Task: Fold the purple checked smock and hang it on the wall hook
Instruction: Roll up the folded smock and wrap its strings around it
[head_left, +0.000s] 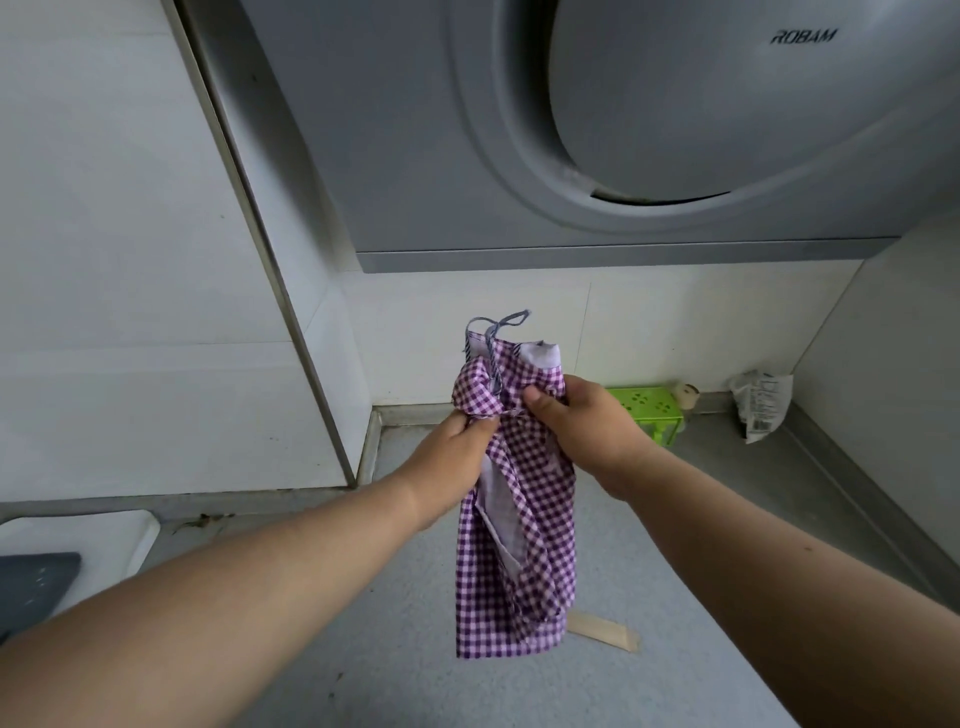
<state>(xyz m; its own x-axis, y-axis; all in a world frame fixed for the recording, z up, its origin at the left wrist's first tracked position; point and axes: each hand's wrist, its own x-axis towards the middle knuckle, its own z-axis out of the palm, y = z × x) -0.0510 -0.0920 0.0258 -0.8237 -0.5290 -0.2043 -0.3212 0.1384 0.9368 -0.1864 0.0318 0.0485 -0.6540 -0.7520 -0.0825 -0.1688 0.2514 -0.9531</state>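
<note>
Purple-and-white gingham, the smock (519, 519) hangs in front of you as one narrow, bunched bundle, held up in the air above the grey countertop (363, 649). Its top is gathered and crumpled between your hands, with a pale lilac lining showing at the upper right edge and again in a long strip down the middle. A thin blue-and-white striped tie (498, 325) loops up out of the top. The lower end hangs loose and square-cut, clear of the counter.

Your left hand (452, 457) is closed on the gathered cloth from the left side, fingers curled into the folds. Your right hand (576, 421) pinches the cloth from the right, thumb pressed on the front just below the lining. The two hands are nearly touching, both gripping the same bunch.

Behind the smock stands a white tiled wall (675, 332), and above it one grey range hood (571, 130) marked ROBAM fills the top of the view. On the counter at the back right you have one green plastic holder (649, 410), partly hidden by your right hand, one small roll of tape (685, 392) beside it, and one crumpled white bag (761, 405) in the corner. One tan strip (602, 629) lies on the counter just beside the smock's lower end. At far left sit a white tray edge (78, 530) and a dark grey object (31, 582).
</note>
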